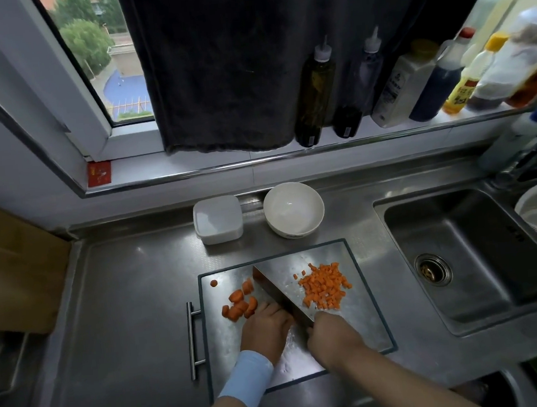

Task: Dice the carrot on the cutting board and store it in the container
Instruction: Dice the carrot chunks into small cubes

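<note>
Right hand [334, 334] is wrapped tight round the handle of the cleaver [281, 287]; the handle itself is hidden inside the fist. The blade runs diagonally across the cutting board [367, 321], tip toward the far left corner.

Left hand [266, 326] is on the board, hard against the left face of the blade near its heel, knuckles up and fingers tucked under. Can't tell whether it pinches a piece or just presses down. A light blue sleeve [248, 379] covers that wrist.

Carrot status:
- Left of the blade: carrot chunks [239, 304], coarse and uncut, bunched just beyond the left fingertips.
- Right of the blade: diced carrot [324, 288], a loose heap of small cubes, a few strays at its edges.
- One round carrot slice [214, 283] sits alone near the board's far left corner.

The container [218, 219] is white and square with no lid on, and sits on the steel counter [132, 298] beyond the board, no carrot in it. A white bowl [294, 209] is just beside it on the right, upright, nothing visible inside.

A bar handle [191, 338] runs along the board's left edge. The sink [471, 249] is to the right of the board. A dark towel [214, 61] hangs over the window, and a row of bottles [315, 90] stands on the sill to the right of it.
</note>
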A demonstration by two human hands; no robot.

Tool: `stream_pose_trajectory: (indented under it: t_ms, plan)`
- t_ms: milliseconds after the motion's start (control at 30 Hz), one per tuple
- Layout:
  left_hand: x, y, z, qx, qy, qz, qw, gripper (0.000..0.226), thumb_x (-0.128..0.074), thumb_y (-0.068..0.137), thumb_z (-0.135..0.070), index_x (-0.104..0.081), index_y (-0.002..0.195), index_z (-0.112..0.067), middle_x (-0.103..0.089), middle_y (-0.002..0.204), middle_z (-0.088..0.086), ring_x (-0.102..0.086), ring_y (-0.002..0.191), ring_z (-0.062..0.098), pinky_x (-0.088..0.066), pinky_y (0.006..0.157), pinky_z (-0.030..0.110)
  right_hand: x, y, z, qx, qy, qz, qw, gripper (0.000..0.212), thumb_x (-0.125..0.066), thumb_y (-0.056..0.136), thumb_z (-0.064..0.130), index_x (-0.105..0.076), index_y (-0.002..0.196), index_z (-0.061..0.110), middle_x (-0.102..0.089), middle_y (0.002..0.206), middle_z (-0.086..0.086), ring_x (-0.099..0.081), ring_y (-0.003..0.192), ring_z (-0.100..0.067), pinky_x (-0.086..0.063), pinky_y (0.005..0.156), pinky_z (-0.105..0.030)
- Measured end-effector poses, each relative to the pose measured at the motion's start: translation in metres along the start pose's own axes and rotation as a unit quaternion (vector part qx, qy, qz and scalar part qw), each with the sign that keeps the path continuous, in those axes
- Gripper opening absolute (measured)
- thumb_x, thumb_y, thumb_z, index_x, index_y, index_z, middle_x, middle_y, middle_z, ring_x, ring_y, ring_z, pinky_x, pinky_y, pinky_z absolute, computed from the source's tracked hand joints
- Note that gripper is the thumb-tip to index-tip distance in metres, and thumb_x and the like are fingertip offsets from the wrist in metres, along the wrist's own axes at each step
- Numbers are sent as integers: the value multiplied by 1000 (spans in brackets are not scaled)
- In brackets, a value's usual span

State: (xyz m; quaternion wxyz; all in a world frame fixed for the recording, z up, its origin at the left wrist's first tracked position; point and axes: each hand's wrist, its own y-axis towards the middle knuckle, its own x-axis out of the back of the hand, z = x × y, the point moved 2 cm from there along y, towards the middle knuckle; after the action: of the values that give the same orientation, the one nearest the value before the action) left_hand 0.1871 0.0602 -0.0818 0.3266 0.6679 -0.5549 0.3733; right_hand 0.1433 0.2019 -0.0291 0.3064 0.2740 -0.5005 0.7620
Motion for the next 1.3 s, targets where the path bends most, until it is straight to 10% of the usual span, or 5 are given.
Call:
stream_pose_trajectory:
  t_ms: [233,533,1300]
  plan:
    - [3,1,-1,8,1,19,1000,23,-49,96,-37,-66,111,-32,-60,118,-15,-49,110,7,-38,89,15,10,3,0,16,31,9,999,15,-50,98,31,-59,100,19,-63,99,-3,-62,91,-22,-47,75,-30]
    - [12,8,2,39,-21,77,996,14,-59,88,-29,-50,95,-37,-52,101,-17,-53,83,3,-51,74,14,33,9,-11,20,83,-44,995,15,-50,97,34,-59,99,22,-65,96,-1,-63,89,-20,-54,83,-37]
    - [-3,3,-3,53,-38,26,998,18,-55,94,-33,-70,104,-30,-62,110,-12,-51,101,6,-42,86,16,13,11,-19,26,38,-31,998,21,-47,101,35,-58,111,20,-66,111,-2,-62,101,-23,-50,86,-33]
